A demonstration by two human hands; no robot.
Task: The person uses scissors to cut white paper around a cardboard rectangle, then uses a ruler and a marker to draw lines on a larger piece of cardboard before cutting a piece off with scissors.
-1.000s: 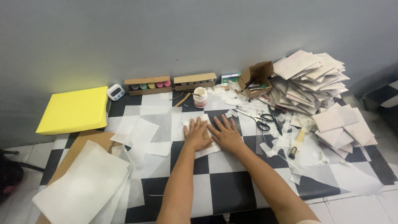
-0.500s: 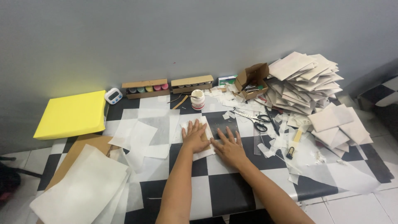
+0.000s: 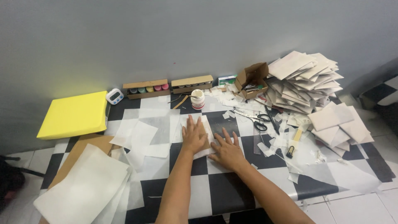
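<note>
Compared with a moment ago, I see my right hand point(image 3: 226, 151) has slid down to the lower right corner of the small white paper sheet over a brown card point(image 3: 200, 135). My left hand point(image 3: 193, 135) stays flat on its middle. All fingers are open and spread, gripping nothing, so the sheet in the middle of the checkered black-and-white surface point(image 3: 232, 182) seems to be getting smoothed down.

Both hands press flat mid-desk point(image 3: 232, 186), the left hand point(image 3: 194, 136) beside the right hand point(image 3: 226, 151). Bare checkered surface lies open just in front of them. To the right, scissors point(image 3: 255, 118), paper scraps point(image 3: 286, 141) and an envelope pile point(image 3: 304, 81) crowd the way; white sheets point(image 3: 87, 186) fill the left; a jar point(image 3: 198, 99) stands behind.
</note>
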